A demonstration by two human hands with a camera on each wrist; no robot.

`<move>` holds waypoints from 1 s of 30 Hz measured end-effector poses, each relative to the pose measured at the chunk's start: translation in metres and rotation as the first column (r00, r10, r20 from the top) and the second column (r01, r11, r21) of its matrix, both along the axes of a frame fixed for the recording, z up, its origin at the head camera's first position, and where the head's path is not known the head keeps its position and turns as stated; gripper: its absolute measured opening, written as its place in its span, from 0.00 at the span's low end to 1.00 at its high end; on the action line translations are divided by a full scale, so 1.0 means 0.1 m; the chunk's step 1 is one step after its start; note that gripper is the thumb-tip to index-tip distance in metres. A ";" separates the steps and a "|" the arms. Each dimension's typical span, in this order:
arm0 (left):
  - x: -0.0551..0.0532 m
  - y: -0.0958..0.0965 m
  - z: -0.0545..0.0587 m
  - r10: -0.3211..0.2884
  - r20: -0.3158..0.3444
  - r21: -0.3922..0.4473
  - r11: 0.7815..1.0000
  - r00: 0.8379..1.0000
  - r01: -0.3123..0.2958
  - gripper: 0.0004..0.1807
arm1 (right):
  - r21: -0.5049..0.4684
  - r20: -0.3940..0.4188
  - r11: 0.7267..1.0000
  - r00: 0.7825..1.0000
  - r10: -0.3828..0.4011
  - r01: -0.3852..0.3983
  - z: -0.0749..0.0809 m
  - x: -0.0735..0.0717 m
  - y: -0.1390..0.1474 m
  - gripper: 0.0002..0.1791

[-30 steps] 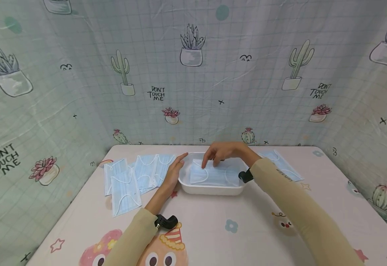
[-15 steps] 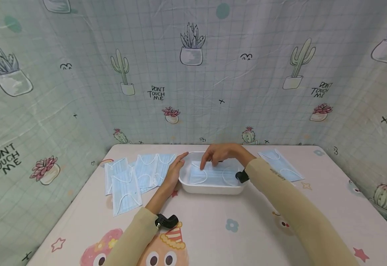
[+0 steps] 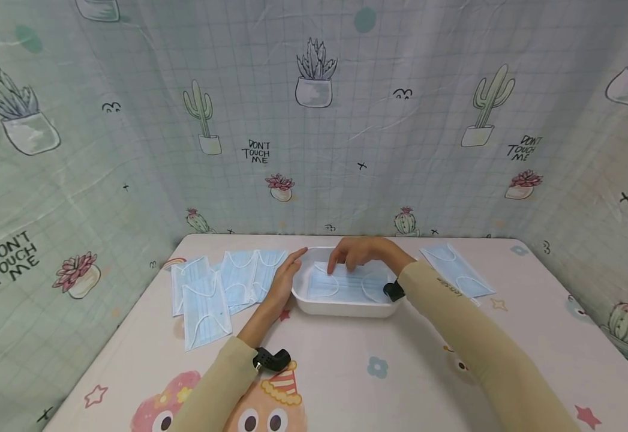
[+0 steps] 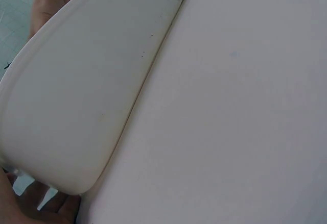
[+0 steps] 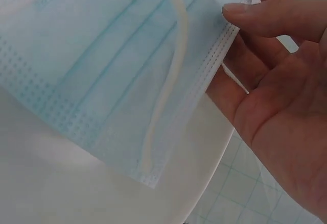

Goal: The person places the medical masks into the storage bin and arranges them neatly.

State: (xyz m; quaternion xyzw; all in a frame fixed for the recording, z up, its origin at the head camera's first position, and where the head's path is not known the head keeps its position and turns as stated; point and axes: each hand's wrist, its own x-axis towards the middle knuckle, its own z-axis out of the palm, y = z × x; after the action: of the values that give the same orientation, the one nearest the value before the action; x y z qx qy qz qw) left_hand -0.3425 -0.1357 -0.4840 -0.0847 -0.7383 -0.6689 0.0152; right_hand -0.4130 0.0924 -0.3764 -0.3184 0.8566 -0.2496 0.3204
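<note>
A white tray point(image 3: 346, 309) stands near the far side of the table, with a light-blue face mask point(image 3: 351, 288) lying in it. My left hand point(image 3: 281, 282) rests along the tray's left end, fingers fairly straight; in the left wrist view its fingers touch the tray's corner. My right hand point(image 3: 359, 251) reaches over the tray from behind and pinches the mask's edge. In the right wrist view the thumb point(image 5: 255, 15) lies above that pleated edge and other fingers are beneath it. Whether more masks lie under this one is hidden.
Several overlapping face masks point(image 3: 206, 312) lie on the table left of the tray. Another face mask point(image 3: 454, 267) lies to the right, behind my right forearm. A patterned curtain point(image 3: 362, 132) rises at the table's back edge.
Over the last second my right hand and forearm have shifted slightly, with the hand staying over the mask in the tray. The left hand stays at the tray's left end.
</note>
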 end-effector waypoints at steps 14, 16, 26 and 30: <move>-0.02 -0.01 0.00 -0.004 -0.012 0.003 1.000 1.000 0.004 0.26 | -0.015 -0.026 1.000 1.000 -0.005 0.005 -0.04 -0.03 -0.01 0.27; -0.02 0.00 0.00 -0.008 -0.010 0.004 1.000 1.000 0.008 0.26 | -0.009 -0.021 1.000 1.000 -0.007 0.007 -0.03 -0.02 -0.02 0.26; -0.02 0.00 0.00 -0.015 -0.015 -0.006 1.000 1.000 0.014 0.26 | -0.021 -0.041 1.000 0.999 -0.020 0.019 -0.02 -0.01 0.00 0.25; -0.01 0.00 0.01 -0.015 -0.017 -0.007 1.000 1.000 0.015 0.26 | -0.024 -0.043 1.000 0.999 -0.021 0.020 -0.03 -0.01 0.00 0.24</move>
State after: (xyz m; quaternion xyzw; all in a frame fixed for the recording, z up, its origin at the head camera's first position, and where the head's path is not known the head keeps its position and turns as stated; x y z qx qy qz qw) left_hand -0.3433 -0.1354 -0.4834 -0.0958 -0.7400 -0.6656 0.0161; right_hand -0.4144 0.0920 -0.3795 -0.3188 0.8634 -0.2561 0.2955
